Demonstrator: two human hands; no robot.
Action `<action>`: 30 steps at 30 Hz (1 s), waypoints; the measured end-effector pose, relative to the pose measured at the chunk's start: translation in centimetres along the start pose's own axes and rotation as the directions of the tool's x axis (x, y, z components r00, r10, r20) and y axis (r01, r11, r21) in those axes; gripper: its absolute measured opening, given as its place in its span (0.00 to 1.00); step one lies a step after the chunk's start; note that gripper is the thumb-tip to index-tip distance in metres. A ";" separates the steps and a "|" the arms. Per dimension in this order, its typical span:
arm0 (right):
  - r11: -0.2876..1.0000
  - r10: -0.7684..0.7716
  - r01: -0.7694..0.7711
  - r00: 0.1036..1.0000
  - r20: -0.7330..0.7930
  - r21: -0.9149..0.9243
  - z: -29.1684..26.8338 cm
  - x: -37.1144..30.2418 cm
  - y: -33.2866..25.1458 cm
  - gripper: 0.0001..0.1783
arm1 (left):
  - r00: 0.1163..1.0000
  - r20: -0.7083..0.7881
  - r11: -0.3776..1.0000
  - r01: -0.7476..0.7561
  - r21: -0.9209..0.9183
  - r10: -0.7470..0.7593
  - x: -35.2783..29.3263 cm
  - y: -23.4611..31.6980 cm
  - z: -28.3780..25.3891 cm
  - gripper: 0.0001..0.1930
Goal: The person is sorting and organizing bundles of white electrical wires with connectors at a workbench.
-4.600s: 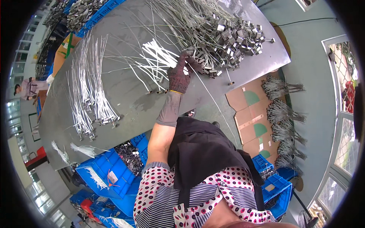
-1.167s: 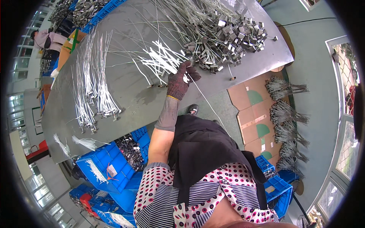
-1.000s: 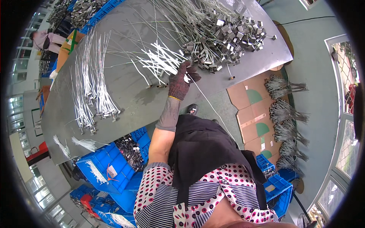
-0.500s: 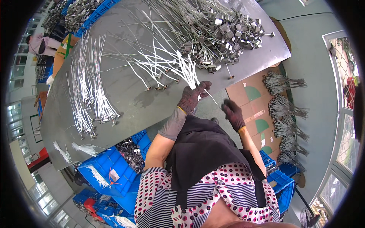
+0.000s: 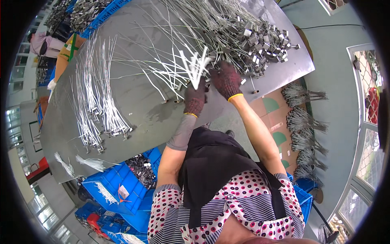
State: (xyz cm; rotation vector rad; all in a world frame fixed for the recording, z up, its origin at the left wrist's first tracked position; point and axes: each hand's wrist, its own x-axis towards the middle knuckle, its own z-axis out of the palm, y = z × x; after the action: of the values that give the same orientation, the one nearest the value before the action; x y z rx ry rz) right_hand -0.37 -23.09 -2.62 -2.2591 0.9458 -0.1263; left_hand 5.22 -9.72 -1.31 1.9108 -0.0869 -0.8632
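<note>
My left hand (image 5: 195, 98), in a dark knitted glove, is closed around the lower end of a bundle of short white tubes (image 5: 197, 67) that fan out upward over the table. Beside it, my gloved right hand (image 5: 226, 80) reaches to the near edge of a large pile of thin wires with metal block ends (image 5: 260, 42); its fingertips are hidden among the pieces. Just left of my left hand lie several wires with white sleeves (image 5: 154, 83), their small metal ends toward me. Further left rest more white-sleeved wires (image 5: 109, 110) in rows.
The grey metal table (image 5: 142, 122) has small bundles of white strips (image 5: 90, 162) at its near left corner. Blue crates (image 5: 118, 185) stand below its edge. Flattened cardboard (image 5: 270, 116) and wire bundles (image 5: 304, 116) lie along the right wall. Another person (image 5: 42, 44) is at the far left.
My right hand has moved up and left from beside the table to the pile's edge. My left hand has shifted slightly left, still holding the white tubes. The single wire hanging from it no longer shows.
</note>
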 end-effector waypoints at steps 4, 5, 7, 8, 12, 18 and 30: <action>0.917 0.052 -0.106 0.988 -0.146 -0.385 0.2 2.5 0.7 0.23 | 0.988 -0.157 0.951 -0.060 -0.302 0.013 4.1 -4.7 -2.9 0.20; 0.889 0.048 -0.111 0.987 -0.150 -0.445 0.4 2.9 0.9 0.22 | 0.986 -0.138 0.933 0.035 -0.359 -0.090 3.8 -4.0 -3.4 0.17; 0.857 0.016 -0.097 0.987 -0.162 -0.507 0.8 3.2 1.4 0.21 | 0.981 -0.119 0.904 0.090 -0.417 -0.153 3.2 -2.8 -4.1 0.14; 0.857 0.016 -0.095 0.987 -0.157 -0.506 0.8 3.6 1.6 0.21 | 0.990 -0.076 0.870 0.063 -0.489 -0.115 3.6 -3.4 -4.3 0.13; 0.919 -0.001 -0.071 0.983 -0.182 -0.387 0.3 3.3 2.4 0.17 | 0.919 0.061 0.893 -0.359 -0.273 0.388 3.7 -7.2 -4.6 0.12; 0.999 0.047 -0.042 0.959 -0.280 0.025 -2.1 -3.1 5.8 0.07 | 0.947 0.320 0.880 0.153 -0.450 -0.001 0.0 -4.1 -1.0 0.20; 0.974 -0.059 -0.024 0.931 0.359 0.224 -3.9 -32.0 19.6 0.10 | 0.834 0.545 0.770 0.403 -0.495 -0.086 -0.2 -9.0 12.8 0.14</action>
State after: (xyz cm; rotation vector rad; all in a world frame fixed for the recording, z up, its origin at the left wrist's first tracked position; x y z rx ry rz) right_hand -36.74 -13.98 -6.62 -1.9890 0.6753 0.1678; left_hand -5.25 -14.89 -11.70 1.0815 0.1335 -1.3737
